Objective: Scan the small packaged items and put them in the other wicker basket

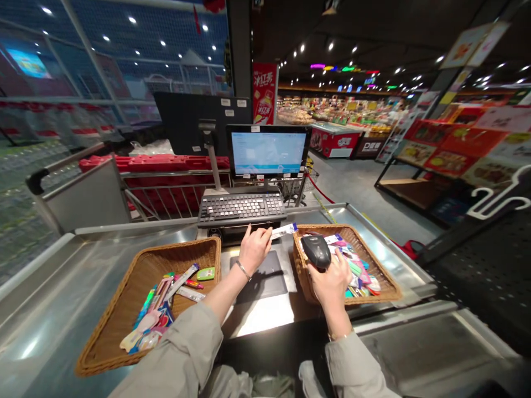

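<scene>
1. The right hand [332, 283] grips a black scanner [316, 251] over a wicker basket [347, 235].
2. The left hand [255, 250] pinches a slim packet [283, 230] above the steel desk [50, 309].
3. A keyboard [241, 209] and screen [268, 152] stand ahead; supermarket shelves [340, 109] lie beyond.

This is a supermarket, as is shown by a steel checkout counter [45, 315] fitted with a till monitor [269, 152] and keyboard [241, 209]. Stocked shelves [336, 109] are seen beyond it.

Grey supermarket floor [365, 190] runs to lit shelves [344, 109] (dark ceiling [332, 33] above).
</scene>
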`<state>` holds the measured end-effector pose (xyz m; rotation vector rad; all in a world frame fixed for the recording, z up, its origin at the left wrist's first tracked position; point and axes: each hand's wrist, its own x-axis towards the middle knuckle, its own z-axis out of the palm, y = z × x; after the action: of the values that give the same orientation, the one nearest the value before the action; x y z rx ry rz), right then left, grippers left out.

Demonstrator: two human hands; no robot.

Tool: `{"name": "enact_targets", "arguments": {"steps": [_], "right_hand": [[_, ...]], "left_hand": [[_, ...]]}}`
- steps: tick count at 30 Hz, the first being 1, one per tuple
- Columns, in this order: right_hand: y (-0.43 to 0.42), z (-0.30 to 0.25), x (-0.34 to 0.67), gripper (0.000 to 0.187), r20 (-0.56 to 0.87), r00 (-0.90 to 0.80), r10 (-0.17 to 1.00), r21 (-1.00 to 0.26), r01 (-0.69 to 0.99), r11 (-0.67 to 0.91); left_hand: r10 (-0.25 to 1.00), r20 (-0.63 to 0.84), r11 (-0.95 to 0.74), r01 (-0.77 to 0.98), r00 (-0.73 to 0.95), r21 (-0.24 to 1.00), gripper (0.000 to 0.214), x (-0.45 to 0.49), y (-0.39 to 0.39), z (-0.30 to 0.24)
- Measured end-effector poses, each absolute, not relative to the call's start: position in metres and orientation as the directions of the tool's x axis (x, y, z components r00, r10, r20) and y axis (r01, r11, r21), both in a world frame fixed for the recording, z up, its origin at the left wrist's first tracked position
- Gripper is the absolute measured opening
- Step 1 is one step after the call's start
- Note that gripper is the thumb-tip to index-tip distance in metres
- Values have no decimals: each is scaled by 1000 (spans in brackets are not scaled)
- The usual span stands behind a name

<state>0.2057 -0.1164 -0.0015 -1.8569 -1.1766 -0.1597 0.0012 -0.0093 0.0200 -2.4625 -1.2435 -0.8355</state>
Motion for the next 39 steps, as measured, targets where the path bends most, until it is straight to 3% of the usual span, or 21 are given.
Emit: {"name": "enact_targets", "arguments": {"steps": [9, 16, 27, 33, 39], "right_hand": [[-137, -5, 254, 52, 522, 659, 541, -641, 722, -260], [-157, -14, 284, 54, 530, 740, 414, -667, 665, -335], [-186, -21, 310, 57, 504, 792, 345, -671, 610, -421], [-187, -22, 315, 61, 492, 816, 302, -684, 577, -446], [-166, -22, 301, 56, 504, 797, 332, -702, 602, -379]], "left_hand": [[616, 542, -705, 707, 572, 55, 34, 54, -5, 9], [521, 525, -804, 593, 673, 39, 32, 99, -2, -5], [411, 449, -904, 416, 793, 94, 33, 165, -3, -17], [424, 431, -900, 422, 796, 106, 49, 176, -5, -21], [483, 444, -857, 511, 755, 64, 49, 144, -8, -7]]}}
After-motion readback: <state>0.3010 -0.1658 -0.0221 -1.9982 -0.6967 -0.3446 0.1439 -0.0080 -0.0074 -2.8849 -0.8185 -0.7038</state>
